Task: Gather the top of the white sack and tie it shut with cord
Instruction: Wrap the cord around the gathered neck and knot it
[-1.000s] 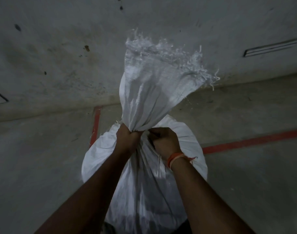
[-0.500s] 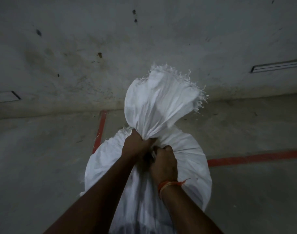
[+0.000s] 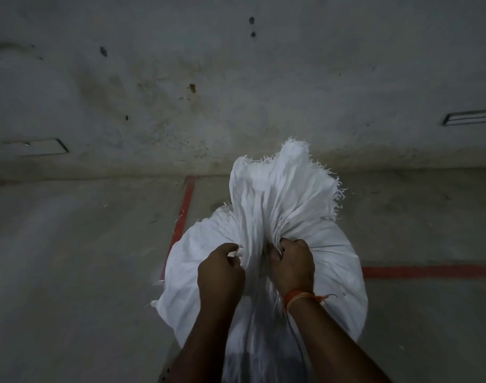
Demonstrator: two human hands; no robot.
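Left hand (image 3: 221, 272) and right hand (image 3: 291, 265) fisted (fingers curled), forearms extended forward

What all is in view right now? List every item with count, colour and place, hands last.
sack: one, white, standing on the floor at centre, top bunched, frayed edge up
cord: a pale bit at the left hand's fingertips; rest not visible
floor: grey concrete
floor lines: two, red, one left of the sack, one right
wall: grey, stained, behind the sack
wrist thread: one, orange, on the right wrist
hands: left hand and right hand, both gripping the sack's gathered neck
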